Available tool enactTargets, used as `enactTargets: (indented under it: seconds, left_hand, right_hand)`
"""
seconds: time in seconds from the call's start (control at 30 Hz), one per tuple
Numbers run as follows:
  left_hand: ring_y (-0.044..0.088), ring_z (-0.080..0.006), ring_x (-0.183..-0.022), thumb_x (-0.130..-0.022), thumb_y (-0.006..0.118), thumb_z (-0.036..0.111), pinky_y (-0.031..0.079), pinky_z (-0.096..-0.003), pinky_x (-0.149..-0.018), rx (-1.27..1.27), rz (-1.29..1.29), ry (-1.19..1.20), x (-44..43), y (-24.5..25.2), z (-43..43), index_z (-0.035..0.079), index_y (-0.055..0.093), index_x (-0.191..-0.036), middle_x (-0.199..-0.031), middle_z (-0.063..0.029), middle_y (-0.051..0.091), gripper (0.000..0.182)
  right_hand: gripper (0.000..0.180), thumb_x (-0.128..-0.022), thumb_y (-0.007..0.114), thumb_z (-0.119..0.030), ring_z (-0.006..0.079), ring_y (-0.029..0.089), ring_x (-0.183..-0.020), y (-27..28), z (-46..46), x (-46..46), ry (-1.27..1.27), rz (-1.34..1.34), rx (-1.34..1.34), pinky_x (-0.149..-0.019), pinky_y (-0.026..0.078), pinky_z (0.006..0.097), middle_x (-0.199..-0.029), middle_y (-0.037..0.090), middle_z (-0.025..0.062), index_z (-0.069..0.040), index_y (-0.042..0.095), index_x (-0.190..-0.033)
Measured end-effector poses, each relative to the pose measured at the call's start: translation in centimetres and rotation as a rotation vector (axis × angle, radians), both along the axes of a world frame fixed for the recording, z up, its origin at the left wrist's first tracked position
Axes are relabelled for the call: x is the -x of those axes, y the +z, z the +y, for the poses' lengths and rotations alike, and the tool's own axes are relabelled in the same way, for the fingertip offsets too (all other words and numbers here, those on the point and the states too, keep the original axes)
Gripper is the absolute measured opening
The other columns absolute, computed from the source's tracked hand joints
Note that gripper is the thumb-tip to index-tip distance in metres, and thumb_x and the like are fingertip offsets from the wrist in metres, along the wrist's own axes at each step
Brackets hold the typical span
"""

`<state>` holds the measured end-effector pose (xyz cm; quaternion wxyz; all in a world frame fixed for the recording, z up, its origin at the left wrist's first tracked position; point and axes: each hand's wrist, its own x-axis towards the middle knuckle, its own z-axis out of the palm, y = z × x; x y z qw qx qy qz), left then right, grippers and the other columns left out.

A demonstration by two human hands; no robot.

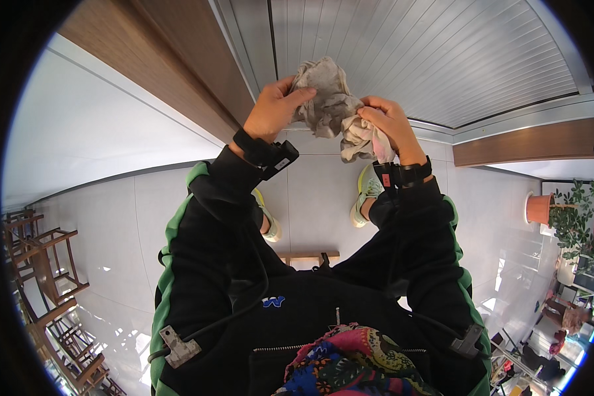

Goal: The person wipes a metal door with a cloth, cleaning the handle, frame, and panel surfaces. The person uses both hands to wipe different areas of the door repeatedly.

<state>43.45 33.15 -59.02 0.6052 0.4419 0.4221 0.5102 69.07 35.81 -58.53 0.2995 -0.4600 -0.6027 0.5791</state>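
A crumpled, stained greyish cloth (325, 101) is stretched between my two hands in front of a ribbed metal door panel (416, 54). My left hand (272, 106) grips its left side, thumb lying over the fabric. Pinching the right part is my right hand (393, 126), with a bunched cream and pink portion (364, 138) hanging beneath the fingers. Whether that portion is a separate cloth, I cannot tell. Both wrists wear black straps with small devices. Below the hands are my light green shoes on the tiled floor (312, 198).
A brown door frame (188, 59) and a white wall (104, 119) stand at the left. Wooden chairs (54, 262) are at the far left. A potted plant (539, 208) stands at the right, with a cluttered rack below it. Part of a wooden seat (309, 256) shows beneath me.
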Motion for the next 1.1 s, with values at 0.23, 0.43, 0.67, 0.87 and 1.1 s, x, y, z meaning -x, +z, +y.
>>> enactTargets:
  seconds: [0.23, 0.43, 0.67, 0.87, 1.1]
  left_hand:
    - [0.065, -0.0116, -0.098, -0.096, 0.062, 0.013, 0.050, -0.0259, -0.089, 0.025, -0.034, 0.002, 0.7, -0.4, 0.3, -0.004, 0.064, -0.124, -0.107, -0.0049, 0.071, 0.033]
    - [0.061, -0.0093, -0.090, -0.094, 0.064, 0.014, 0.050, -0.0258, -0.081, -0.080, 0.064, -0.005, 0.7, -1.1, 0.5, -0.003, 0.066, -0.119, -0.101, -0.0029, 0.070, 0.030]
    - [0.067, -0.0263, -0.086, -0.088, 0.069, 0.014, 0.053, -0.0338, -0.076, -0.537, 0.605, 0.124, -1.2, -1.7, -0.7, 0.000, 0.066, -0.116, -0.106, -0.0134, 0.068, 0.031]
    - [0.067, -0.0339, -0.089, -0.087, 0.073, 0.020, 0.053, -0.0366, -0.078, -0.579, 0.650, 0.061, -1.9, -1.2, -1.1, -0.003, 0.063, -0.117, -0.106, -0.0166, 0.064, 0.038]
    - [0.064, -0.0198, -0.088, -0.091, 0.075, 0.025, 0.052, -0.0320, -0.078, -0.353, 0.577, 0.014, -1.7, -0.7, -0.5, -0.005, 0.062, -0.119, -0.104, -0.0142, 0.066, 0.043]
  right_hand:
    - [0.026, -0.088, 0.066, -0.018, 0.0081, 0.056, -0.078, -1.1, 0.7, -0.6, -0.067, 0.049, -0.026, -0.069, 0.044, 0.0235, -0.083, 0.064, 0.0006, 0.004, 0.070, -0.101]
    - [0.025, -0.090, 0.065, -0.018, 0.0074, 0.058, -0.080, -0.8, 0.4, -0.6, -0.086, 0.087, 0.037, -0.071, 0.046, 0.0227, -0.087, 0.065, 0.0012, 0.004, 0.069, -0.103]
    - [0.025, -0.093, 0.067, -0.021, 0.0077, 0.059, -0.079, -0.8, 0.4, -0.5, -0.095, 0.166, 0.182, -0.072, 0.047, 0.0230, -0.087, 0.065, 0.0005, 0.002, 0.067, -0.102]
    - [0.030, -0.095, 0.066, -0.020, 0.0094, 0.063, -0.087, 0.3, -0.9, 0.7, -0.082, 0.350, 0.224, -0.075, 0.049, 0.0233, -0.095, 0.065, 0.0032, 0.002, 0.064, -0.115]
    - [0.042, -0.096, 0.057, -0.012, 0.0065, 0.058, -0.083, 2.3, -2.2, 1.7, 0.205, 0.296, 0.079, -0.075, 0.045, 0.0214, -0.094, 0.065, 0.0009, 0.002, 0.056, -0.136]
